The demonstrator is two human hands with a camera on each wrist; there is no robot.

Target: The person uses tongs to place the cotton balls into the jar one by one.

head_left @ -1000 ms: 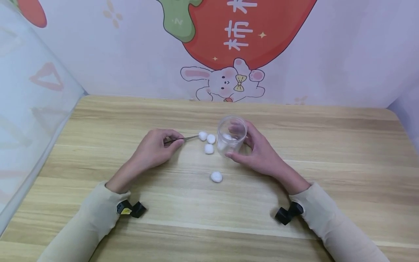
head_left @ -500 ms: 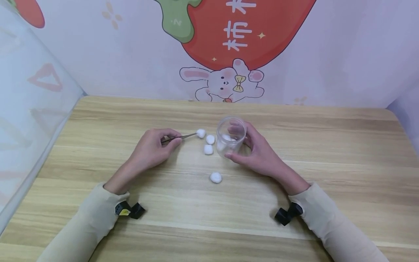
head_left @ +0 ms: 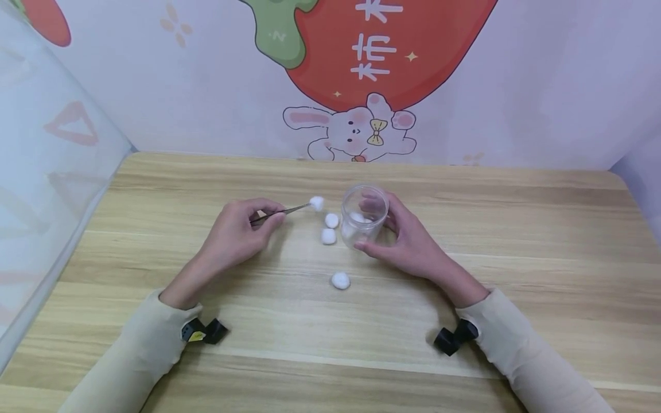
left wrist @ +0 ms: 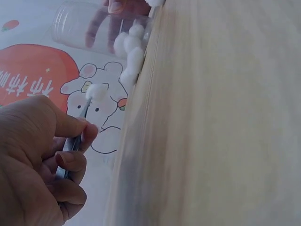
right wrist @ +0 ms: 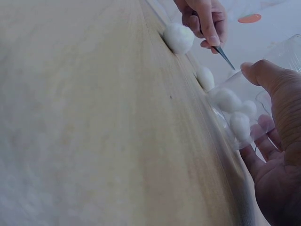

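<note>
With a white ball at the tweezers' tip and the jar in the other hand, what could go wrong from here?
The white ball is held only at the tip of the tweezers, so it might slip off.
Two loose balls lie close beside the clear jar; the left hand could nudge them.
If the right hand tips the jar, balls inside may roll out.
</note>
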